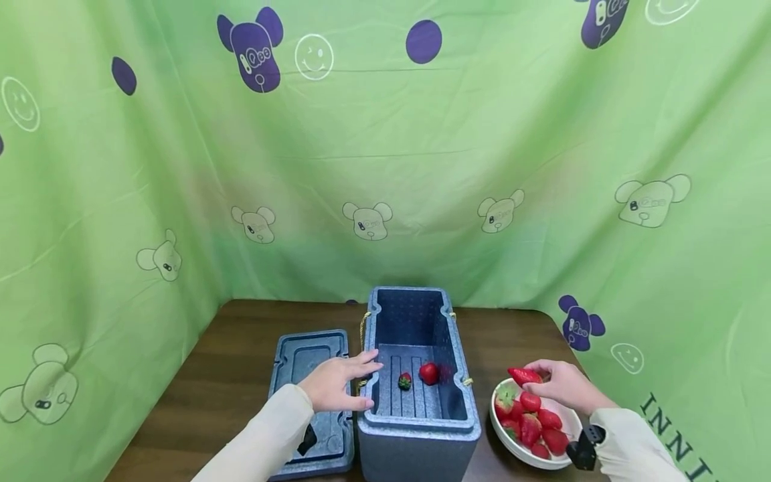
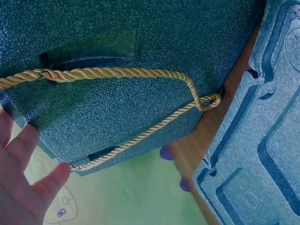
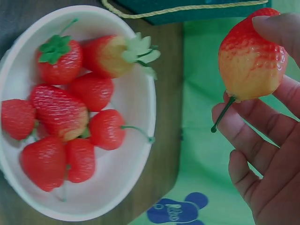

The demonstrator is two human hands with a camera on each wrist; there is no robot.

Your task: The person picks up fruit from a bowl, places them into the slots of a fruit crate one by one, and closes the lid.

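Observation:
My right hand (image 1: 569,386) pinches a strawberry (image 3: 253,56) over the white bowl (image 1: 501,438). This strawberry is red shading to yellow, with a thin green stem and no leaves showing. Several more strawberries (image 3: 58,110) fill the bowl, some with green leaves. My left hand (image 1: 337,383) rests with fingers spread at the left rim of a blue foam box (image 1: 415,423). Inside the box, two strawberries lie on the ribbed floor: a small one with leaves (image 1: 405,381) and a larger red one (image 1: 429,373).
The box's lid (image 1: 325,435) lies flat on the brown table (image 1: 241,361), left of the box. Yellow rope (image 2: 154,72) runs along the box's side. A green patterned cloth (image 1: 373,147) hangs behind and around the table.

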